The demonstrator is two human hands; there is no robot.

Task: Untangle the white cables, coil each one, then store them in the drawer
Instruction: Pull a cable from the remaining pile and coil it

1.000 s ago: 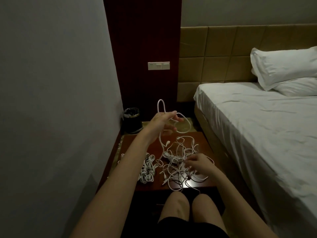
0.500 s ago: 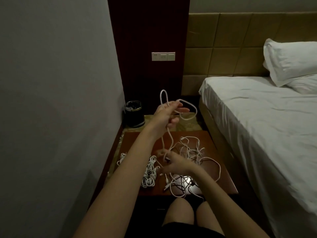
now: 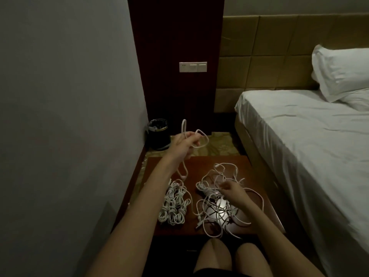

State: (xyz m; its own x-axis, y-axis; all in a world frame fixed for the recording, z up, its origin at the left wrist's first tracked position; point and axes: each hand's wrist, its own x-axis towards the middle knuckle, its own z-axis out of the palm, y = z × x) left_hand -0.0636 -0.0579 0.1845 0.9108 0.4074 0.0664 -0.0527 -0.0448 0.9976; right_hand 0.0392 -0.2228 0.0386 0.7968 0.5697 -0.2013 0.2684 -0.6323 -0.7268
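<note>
R hand dropped from lifted cable onto tangle | L hand moved left

Your left hand is raised and reaching forward on a nearly straight bare arm, back of the hand up, with its fingers curled round loops of a white cable that stick out above and to the right of the fist, while a strand hangs down below the wrist. Your right hand sits lower and nearer to you, to the right of the left forearm, forearm bare, fingers bent loosely inward; whether they pinch anything cannot be told. Your bare knees show between your forearms.
</note>
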